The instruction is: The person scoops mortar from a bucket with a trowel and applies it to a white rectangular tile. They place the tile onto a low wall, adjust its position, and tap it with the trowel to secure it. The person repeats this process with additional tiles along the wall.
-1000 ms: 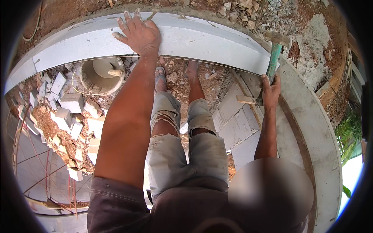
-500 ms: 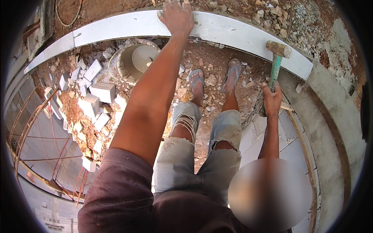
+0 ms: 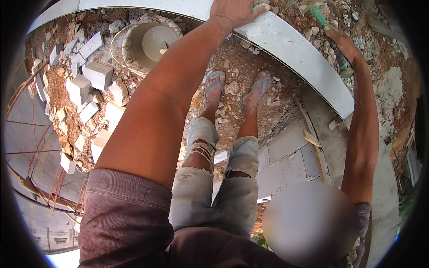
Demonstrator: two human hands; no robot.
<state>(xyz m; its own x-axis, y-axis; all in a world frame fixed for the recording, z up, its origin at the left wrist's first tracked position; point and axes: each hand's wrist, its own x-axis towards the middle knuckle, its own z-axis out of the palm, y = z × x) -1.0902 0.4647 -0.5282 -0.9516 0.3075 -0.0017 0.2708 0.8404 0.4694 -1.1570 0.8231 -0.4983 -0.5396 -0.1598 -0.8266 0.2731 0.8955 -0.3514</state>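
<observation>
My left hand point(image 3: 237, 12) lies on the top of a long, curved white beam point(image 3: 299, 62) across the upper view, fingers apart at its far edge and partly cut off by the frame. My right hand point(image 3: 339, 39) grips the green handle of a hammer point(image 3: 320, 17) at the upper right, out past the beam over rubble. The hammer's head is at the top edge, hard to make out. Below the beam sits a round bucket point(image 3: 132, 49) with grey wet material and a tool's handle inside.
Broken white blocks point(image 3: 96, 76) and stones lie on red soil at left, beside rusty rebar point(image 3: 29, 125). My sandalled feet stand on debris below the beam. At right are pale slabs point(image 3: 286, 165), a wooden batten point(image 3: 313, 134) and a curved concrete ledge point(image 3: 384, 205).
My right hand has swung up and to the right with the hammer. My left hand has shifted right along the beam. The view has shifted, placing the beam higher at the left.
</observation>
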